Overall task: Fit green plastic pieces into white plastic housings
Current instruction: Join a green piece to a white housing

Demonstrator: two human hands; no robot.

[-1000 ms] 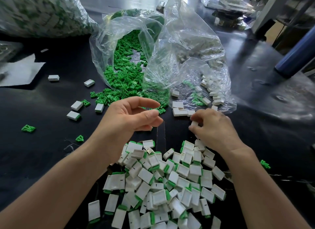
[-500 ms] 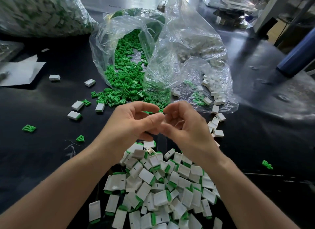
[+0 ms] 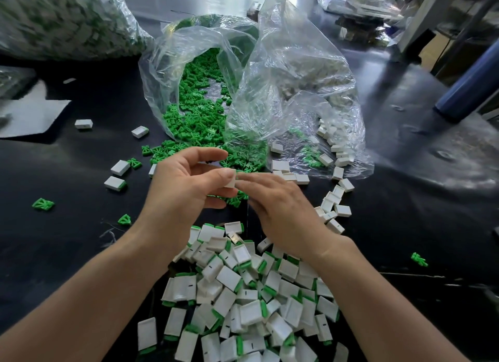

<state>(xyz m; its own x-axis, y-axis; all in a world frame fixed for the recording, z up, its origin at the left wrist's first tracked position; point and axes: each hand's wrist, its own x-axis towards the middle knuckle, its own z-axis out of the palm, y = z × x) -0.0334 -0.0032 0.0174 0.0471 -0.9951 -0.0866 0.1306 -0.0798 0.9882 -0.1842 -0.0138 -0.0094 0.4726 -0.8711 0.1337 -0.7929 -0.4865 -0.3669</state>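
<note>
Our left grip [image 3: 186, 189] pinches a white housing [image 3: 231, 180]; our right grip [image 3: 286, 210], fingers straight, touches it, assembled pile [image 3: 243, 294] just beneath.

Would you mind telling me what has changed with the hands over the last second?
The right hand came from the loose housings on the right to the left hand, which now pinches a white housing; its fingers lie straight beside it. The bags and the finished pile stayed put.
</note>
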